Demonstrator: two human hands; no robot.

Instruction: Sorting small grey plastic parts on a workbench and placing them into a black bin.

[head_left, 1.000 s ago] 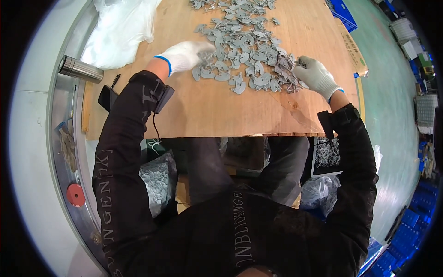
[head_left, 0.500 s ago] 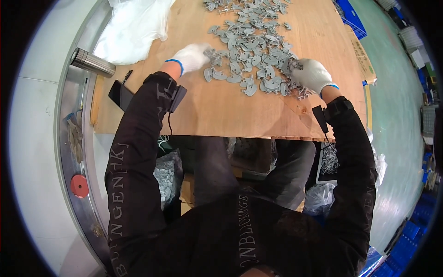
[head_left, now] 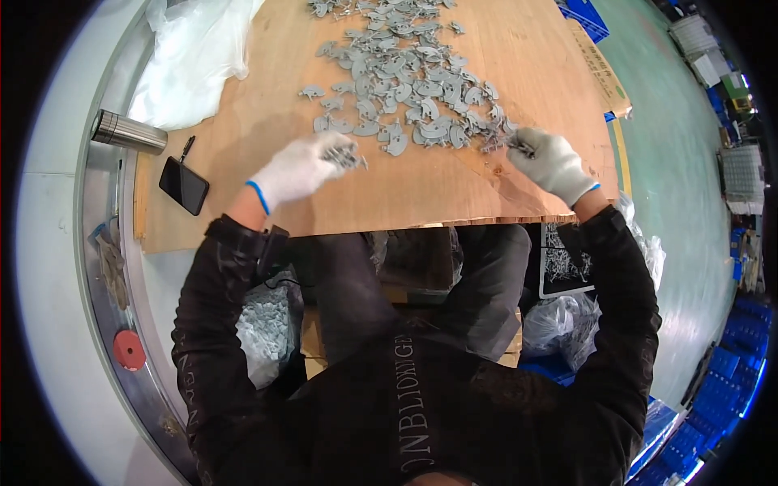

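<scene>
Left hand (head_left: 298,168), white-gloved, just left of frame centre, fingers curled around a small bunch of grey plastic parts (head_left: 347,155) lifted clear of the wooden board (head_left: 454,194). Right hand (head_left: 549,162), also gloved, right of centre, fingertips pinched on one more grey piece (head_left: 519,147) at the right fringe of the spread heap of parts (head_left: 405,89) in the upper middle. Likely trouble: loose bunch in the left grip spilling, since several pieces poke out past the fingertips and gloves dull the feel; a dropped piece could skid off the near board edge toward the bags of parts (head_left: 267,324) below, lower left. Also possible: interlocked pieces near the right hand dragging neighbours along. Black phone (head_left: 184,185) at the left edge and metal flask (head_left: 128,131) in the upper left close enough for a knock from the left forearm. Against half a second ago: left hand drawn back from the heap toward the near edge, now carrying parts instead of resting on them; right hand raised slightly off the pile's rim; heap appearing farther up the frame.
</scene>
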